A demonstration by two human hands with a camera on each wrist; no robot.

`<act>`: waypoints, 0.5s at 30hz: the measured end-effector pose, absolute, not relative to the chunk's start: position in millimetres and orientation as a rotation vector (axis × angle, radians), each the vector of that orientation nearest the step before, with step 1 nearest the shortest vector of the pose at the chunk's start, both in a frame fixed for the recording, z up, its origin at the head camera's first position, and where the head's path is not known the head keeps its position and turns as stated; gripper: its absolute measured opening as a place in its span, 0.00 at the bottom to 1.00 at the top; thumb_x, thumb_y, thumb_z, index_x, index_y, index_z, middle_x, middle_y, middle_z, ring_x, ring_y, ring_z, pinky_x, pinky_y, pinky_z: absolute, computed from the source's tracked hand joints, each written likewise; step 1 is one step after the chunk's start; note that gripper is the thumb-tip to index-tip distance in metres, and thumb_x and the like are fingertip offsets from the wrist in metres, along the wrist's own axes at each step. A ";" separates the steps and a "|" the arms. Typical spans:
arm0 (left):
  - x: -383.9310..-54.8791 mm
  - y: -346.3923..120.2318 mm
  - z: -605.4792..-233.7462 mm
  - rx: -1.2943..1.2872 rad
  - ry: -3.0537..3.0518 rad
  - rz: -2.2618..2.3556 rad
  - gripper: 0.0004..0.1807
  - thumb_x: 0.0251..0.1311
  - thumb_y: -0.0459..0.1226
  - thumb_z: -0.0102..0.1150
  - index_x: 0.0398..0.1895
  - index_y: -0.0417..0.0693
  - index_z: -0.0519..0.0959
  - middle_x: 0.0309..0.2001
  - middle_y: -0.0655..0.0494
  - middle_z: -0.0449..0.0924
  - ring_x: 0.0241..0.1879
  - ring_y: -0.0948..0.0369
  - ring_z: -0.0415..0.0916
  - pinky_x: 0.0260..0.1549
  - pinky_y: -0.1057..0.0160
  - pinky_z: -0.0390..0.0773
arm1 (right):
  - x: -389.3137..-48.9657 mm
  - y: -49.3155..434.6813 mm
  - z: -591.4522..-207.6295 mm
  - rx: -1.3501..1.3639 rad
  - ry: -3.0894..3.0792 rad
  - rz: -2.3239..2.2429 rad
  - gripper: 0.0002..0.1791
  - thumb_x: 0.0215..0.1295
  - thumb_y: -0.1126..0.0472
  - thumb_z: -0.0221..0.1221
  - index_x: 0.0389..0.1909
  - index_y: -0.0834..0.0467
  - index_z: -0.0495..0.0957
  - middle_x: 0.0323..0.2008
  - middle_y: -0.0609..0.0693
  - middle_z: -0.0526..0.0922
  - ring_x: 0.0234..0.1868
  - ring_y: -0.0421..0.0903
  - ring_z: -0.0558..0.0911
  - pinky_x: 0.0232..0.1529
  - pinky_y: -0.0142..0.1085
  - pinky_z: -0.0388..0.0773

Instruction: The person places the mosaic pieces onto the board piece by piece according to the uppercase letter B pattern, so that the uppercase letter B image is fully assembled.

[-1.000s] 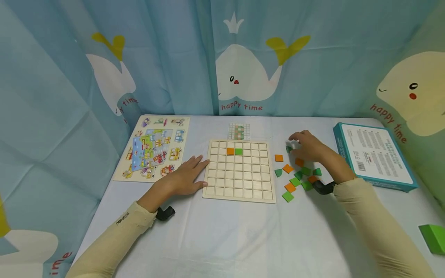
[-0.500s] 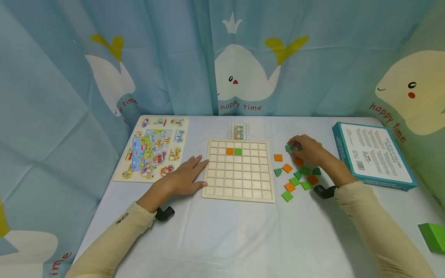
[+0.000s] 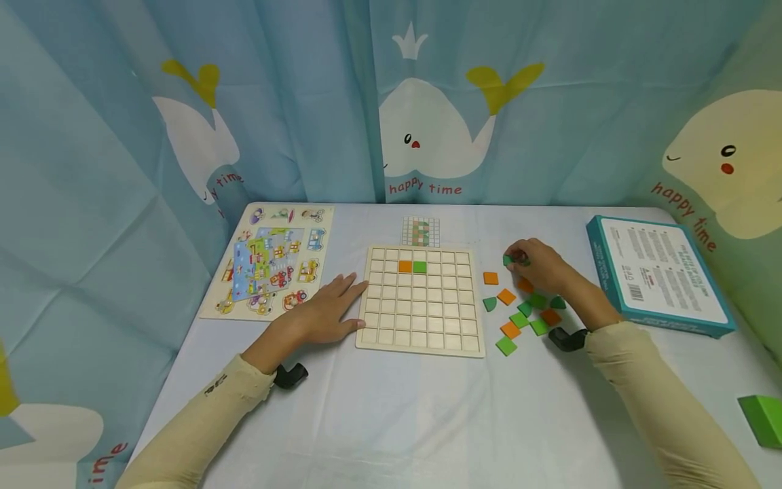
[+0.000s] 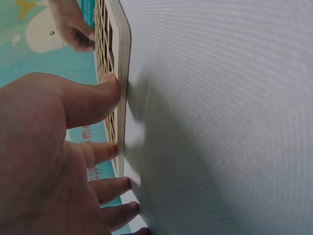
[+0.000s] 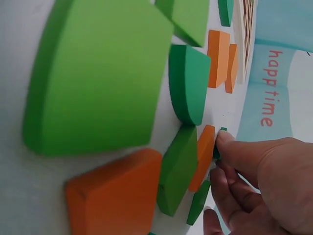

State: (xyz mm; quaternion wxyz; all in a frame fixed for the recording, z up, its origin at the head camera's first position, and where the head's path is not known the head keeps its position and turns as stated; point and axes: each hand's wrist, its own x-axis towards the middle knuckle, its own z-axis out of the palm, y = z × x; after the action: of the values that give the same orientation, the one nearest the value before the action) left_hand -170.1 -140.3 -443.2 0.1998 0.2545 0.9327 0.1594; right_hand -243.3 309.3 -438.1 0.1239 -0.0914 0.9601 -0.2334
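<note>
My left hand (image 3: 326, 314) lies with fingers spread at the left edge of the wooden grid board (image 3: 451, 305); in the left wrist view its thumb (image 4: 95, 100) touches the board's side. An orange square tile (image 3: 406, 267) and a green square tile (image 3: 419, 267) sit side by side in the board's second row. To the board's right, my right hand (image 3: 542, 266) pinches a small dark green tile (image 3: 507, 260) between thumb and fingers, at the far end of the loose tiles. Fingers hide most of that tile.
Loose orange squares (image 3: 506, 297), green squares (image 3: 506, 346) and dark green quarter-rounds (image 3: 490, 304) lie right of the board. A pattern card (image 3: 432, 233) lies behind it. Left is a picture puzzle board (image 3: 210, 305); right are a teal box (image 3: 666, 272) and green block (image 3: 760, 421).
My right hand has lowered its fingers from above the far tiles and closed them on a dark green one. The left hand and board have stayed still.
</note>
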 end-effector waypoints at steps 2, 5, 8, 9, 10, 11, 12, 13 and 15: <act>-170.2 -140.3 -443.4 0.714 2.608 0.448 0.44 0.77 0.55 0.54 0.88 0.54 0.48 0.87 0.44 0.41 0.85 0.42 0.37 0.82 0.40 0.48 | -243.1 308.3 -438.3 -0.256 2.808 -0.664 0.19 0.81 0.64 0.56 0.64 0.70 0.72 0.59 0.70 0.71 0.58 0.66 0.72 0.67 0.65 0.71; -170.3 -140.3 -444.0 0.713 2.610 0.446 0.44 0.77 0.55 0.54 0.88 0.54 0.48 0.87 0.44 0.40 0.85 0.42 0.37 0.82 0.40 0.48 | -243.3 305.1 -437.4 -0.241 2.815 -0.656 0.19 0.82 0.63 0.55 0.65 0.70 0.72 0.61 0.70 0.71 0.59 0.67 0.72 0.68 0.66 0.70; -170.4 -140.4 -444.7 0.715 2.614 0.445 0.44 0.77 0.55 0.54 0.88 0.54 0.48 0.87 0.44 0.40 0.85 0.42 0.37 0.82 0.41 0.48 | -244.9 300.2 -436.1 -0.250 2.813 -0.672 0.19 0.82 0.64 0.54 0.65 0.71 0.71 0.61 0.71 0.71 0.60 0.67 0.72 0.68 0.65 0.70; -170.4 -140.5 -444.8 0.715 2.615 0.445 0.44 0.77 0.55 0.54 0.88 0.54 0.48 0.87 0.44 0.40 0.85 0.42 0.37 0.82 0.41 0.47 | -245.3 297.7 -435.4 -0.259 2.810 -0.685 0.19 0.82 0.64 0.54 0.65 0.71 0.71 0.61 0.71 0.72 0.60 0.67 0.72 0.67 0.64 0.71; -170.4 -140.6 -444.9 0.716 2.615 0.446 0.44 0.77 0.55 0.54 0.88 0.54 0.48 0.87 0.44 0.40 0.85 0.42 0.37 0.82 0.41 0.47 | -245.7 295.5 -434.6 -0.276 2.807 -0.693 0.19 0.82 0.64 0.54 0.65 0.72 0.71 0.61 0.72 0.72 0.61 0.67 0.73 0.67 0.64 0.71; -170.3 -140.7 -445.0 0.716 2.615 0.448 0.44 0.77 0.55 0.55 0.88 0.54 0.48 0.87 0.44 0.40 0.85 0.42 0.37 0.82 0.41 0.47 | -245.9 293.0 -433.9 -0.295 2.806 -0.699 0.19 0.82 0.64 0.54 0.64 0.72 0.72 0.61 0.72 0.72 0.61 0.68 0.73 0.66 0.64 0.72; -170.3 -140.7 -445.1 0.716 2.616 0.449 0.44 0.77 0.55 0.55 0.88 0.54 0.49 0.87 0.44 0.41 0.85 0.42 0.37 0.82 0.41 0.47 | -245.8 289.7 -433.5 -0.316 2.803 -0.709 0.18 0.82 0.65 0.53 0.64 0.73 0.72 0.60 0.72 0.73 0.61 0.68 0.74 0.66 0.63 0.72; -170.3 -140.7 -445.1 0.715 2.615 0.448 0.44 0.77 0.55 0.55 0.88 0.54 0.49 0.87 0.44 0.41 0.85 0.42 0.37 0.82 0.41 0.47 | -245.5 285.6 -432.4 -0.332 2.796 -0.721 0.18 0.82 0.65 0.53 0.64 0.73 0.72 0.60 0.72 0.73 0.61 0.68 0.74 0.66 0.63 0.73; -170.5 -140.6 -445.1 0.712 2.615 0.446 0.44 0.77 0.55 0.54 0.88 0.54 0.48 0.87 0.44 0.41 0.85 0.43 0.37 0.82 0.41 0.47 | -243.6 275.9 -430.2 -0.361 2.783 -0.750 0.18 0.82 0.65 0.52 0.64 0.72 0.73 0.60 0.71 0.73 0.61 0.67 0.75 0.65 0.62 0.74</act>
State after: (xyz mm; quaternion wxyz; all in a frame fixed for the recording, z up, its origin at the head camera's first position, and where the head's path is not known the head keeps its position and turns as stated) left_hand -170.5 -140.6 -445.1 0.1961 0.2543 0.9336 0.1591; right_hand -243.6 275.9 -430.2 0.1179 -0.1235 0.9514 -0.2563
